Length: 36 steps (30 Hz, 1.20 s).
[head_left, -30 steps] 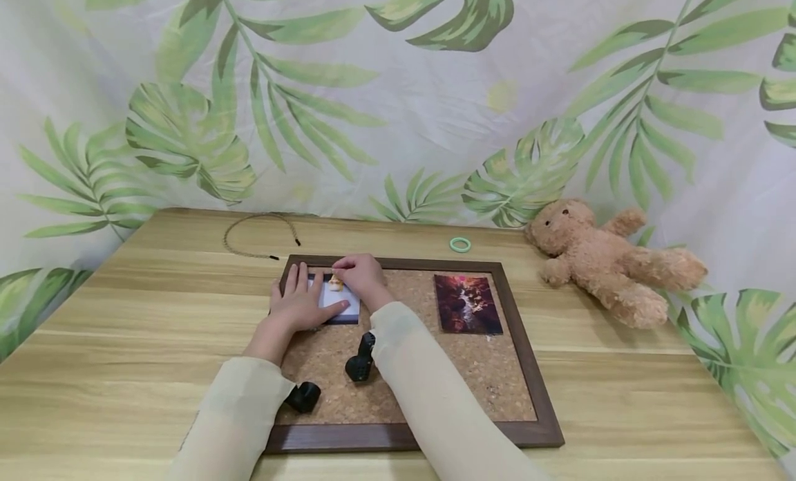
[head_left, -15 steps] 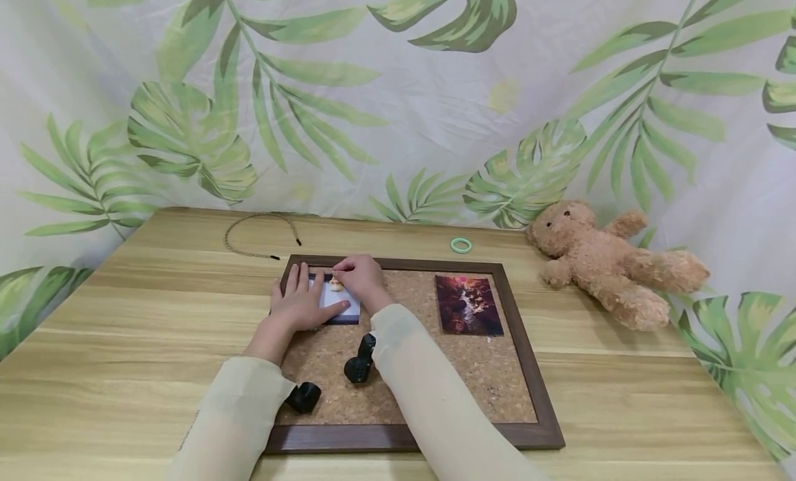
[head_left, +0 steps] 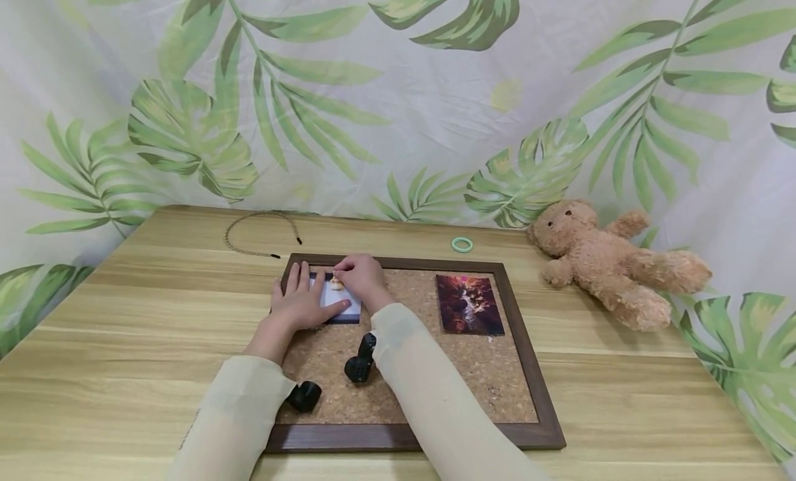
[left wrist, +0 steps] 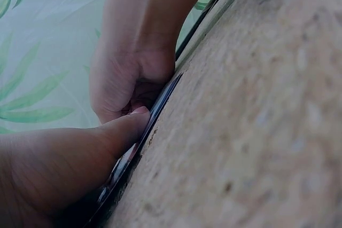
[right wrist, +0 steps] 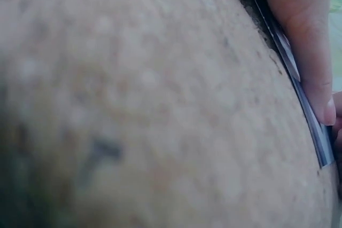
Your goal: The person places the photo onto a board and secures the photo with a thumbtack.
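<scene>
Flat on a white photo card with a dark border, my left hand spreads its fingers and presses it to the cork board. Its thumb lies along the card's near edge in the left wrist view. My right hand has curled fingers and pinches what looks like a small pushpin at the card's top edge; the fingertips mostly hide it. Just below them shows a small orange-and-white figure. In the right wrist view the card's edge runs under the left thumb.
A dark reddish photo with a pink pin is on the board's right side. The brown frame surrounds the cork. Behind it lie a thin chain and a green ring. A teddy bear lies at right.
</scene>
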Tool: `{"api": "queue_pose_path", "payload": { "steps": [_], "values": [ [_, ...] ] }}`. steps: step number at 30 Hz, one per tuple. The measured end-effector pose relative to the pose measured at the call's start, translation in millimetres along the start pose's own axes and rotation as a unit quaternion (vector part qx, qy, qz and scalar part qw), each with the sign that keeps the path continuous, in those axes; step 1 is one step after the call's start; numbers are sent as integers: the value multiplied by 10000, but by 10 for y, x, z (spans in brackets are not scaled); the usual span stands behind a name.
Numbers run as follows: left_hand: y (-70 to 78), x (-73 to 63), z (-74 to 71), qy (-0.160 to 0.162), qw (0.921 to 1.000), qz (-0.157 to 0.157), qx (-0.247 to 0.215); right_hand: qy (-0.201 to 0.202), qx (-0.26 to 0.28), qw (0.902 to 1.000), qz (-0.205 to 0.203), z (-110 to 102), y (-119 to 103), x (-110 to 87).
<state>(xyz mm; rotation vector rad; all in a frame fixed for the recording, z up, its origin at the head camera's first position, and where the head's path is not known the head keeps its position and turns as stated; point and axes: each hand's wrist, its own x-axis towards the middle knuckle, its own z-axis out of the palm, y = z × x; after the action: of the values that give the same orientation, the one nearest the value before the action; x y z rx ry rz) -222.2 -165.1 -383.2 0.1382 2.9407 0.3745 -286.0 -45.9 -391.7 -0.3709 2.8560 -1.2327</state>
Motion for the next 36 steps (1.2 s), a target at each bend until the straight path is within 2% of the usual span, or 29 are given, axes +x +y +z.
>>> {"api": "queue_pose_path", "payload": {
  "steps": [6,12,21,26,30,36],
  "values": [
    [-92,125,109,-58,10000,-13,58,-143,-225,9996,-1,-22,-22,-9],
    [-173,218,220,9,10000,-13,88,-204,-174,9996,-8,-43,-39,-26],
    [-145,168,158,-67,9999,-37,71,-408,-497,9979,-82,-52,-77,-47],
    [-117,116,117,-94,9999,-32,-48,-232,-218,9995,-93,-16,-37,-40],
    [-128,124,143,-38,10000,-32,-17,-13,63,10000,-23,21,17,-36],
    [-175,184,198,39,10000,-1,40,30,-118,9999,-51,33,34,-24]
  ]
}}
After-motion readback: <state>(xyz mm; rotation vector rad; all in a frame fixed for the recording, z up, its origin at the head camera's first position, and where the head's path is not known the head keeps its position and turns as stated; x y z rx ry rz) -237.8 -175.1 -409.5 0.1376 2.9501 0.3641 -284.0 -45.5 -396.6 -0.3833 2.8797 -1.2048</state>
